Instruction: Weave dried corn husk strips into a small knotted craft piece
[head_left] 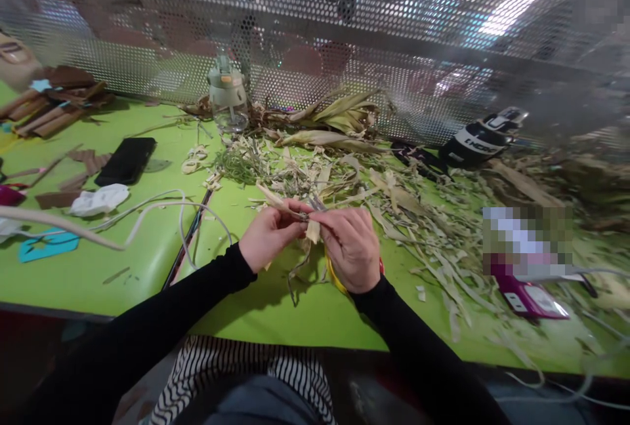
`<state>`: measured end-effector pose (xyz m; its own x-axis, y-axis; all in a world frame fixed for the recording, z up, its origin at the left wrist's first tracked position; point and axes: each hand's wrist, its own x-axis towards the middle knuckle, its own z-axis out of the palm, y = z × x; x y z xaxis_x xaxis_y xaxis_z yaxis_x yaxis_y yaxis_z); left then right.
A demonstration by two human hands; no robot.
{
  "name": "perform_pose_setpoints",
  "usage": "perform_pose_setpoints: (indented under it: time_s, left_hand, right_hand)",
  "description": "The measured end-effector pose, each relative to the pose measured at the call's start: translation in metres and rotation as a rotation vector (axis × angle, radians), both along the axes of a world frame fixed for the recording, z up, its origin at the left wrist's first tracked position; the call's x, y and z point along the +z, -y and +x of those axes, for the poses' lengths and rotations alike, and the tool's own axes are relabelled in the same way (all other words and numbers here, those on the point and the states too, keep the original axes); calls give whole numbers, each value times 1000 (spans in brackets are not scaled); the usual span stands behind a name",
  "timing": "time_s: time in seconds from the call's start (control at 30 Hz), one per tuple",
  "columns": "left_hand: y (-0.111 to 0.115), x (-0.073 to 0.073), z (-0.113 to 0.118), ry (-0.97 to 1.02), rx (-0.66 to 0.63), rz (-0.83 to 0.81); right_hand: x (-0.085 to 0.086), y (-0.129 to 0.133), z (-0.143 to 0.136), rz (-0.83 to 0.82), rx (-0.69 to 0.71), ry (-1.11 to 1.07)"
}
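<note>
My left hand (270, 233) and my right hand (352, 244) meet over the green table. Both are closed, with fingertips pinching a small bundle of dried husk (314, 231) between them. One pale strip sticks out up and left past my left fingers, and a short end hangs below. Under the bundle, a thin dark stem (294, 284) reaches down toward the tabletop. Something with a yellow curved edge (336, 275) and a bit of red lies beneath my right hand, mostly hidden. Shredded husk scraps (325, 169) spread just beyond my fingers.
Long dried husks (344, 113) and a clear bottle (228, 94) stand along the perforated metal screen (295, 25). At left are a black phone (126, 161), white cables (157, 204) and brown bark rolls (59, 110). Rightward are a black bottle (480, 140) and a magenta device (534, 297).
</note>
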<state>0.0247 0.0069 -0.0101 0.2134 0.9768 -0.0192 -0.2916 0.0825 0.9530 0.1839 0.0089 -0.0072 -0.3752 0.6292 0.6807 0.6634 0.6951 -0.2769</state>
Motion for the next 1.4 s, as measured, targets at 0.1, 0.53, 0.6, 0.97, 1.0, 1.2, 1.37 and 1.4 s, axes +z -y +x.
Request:
perform_pose_setpoints:
  time_s: [0.1,0.53,0.6,0.97,1.0,1.2,1.37,1.4]
  left_hand:
    - [-1,-2,2,-59,-29,4]
    - [9,-5,5,-238,-43,124]
    - [9,-7,5,-201,-51,112]
    - [6,-4,5,88,-130,-67]
    - [5,-4,5,109,-137,-100]
    - [2,-5,1,170,-132,-197]
    - [1,-3,-3,55,-220,-210]
    - [1,-3,-4,32,-256,-194]
  right_hand:
    - [-1,1,-4,-318,5,-198]
    - [-15,-4,-3,-671,49,-661]
    - [-14,-3,-4,-651,65,-676]
    - [-19,1,2,-391,80,-563]
    - [-19,1,2,-375,103,-552]
    - [-9,2,0,-289,299,-485]
    - [-2,-1,6,-374,332,-455]
    - [-1,-2,8,-375,336,-415]
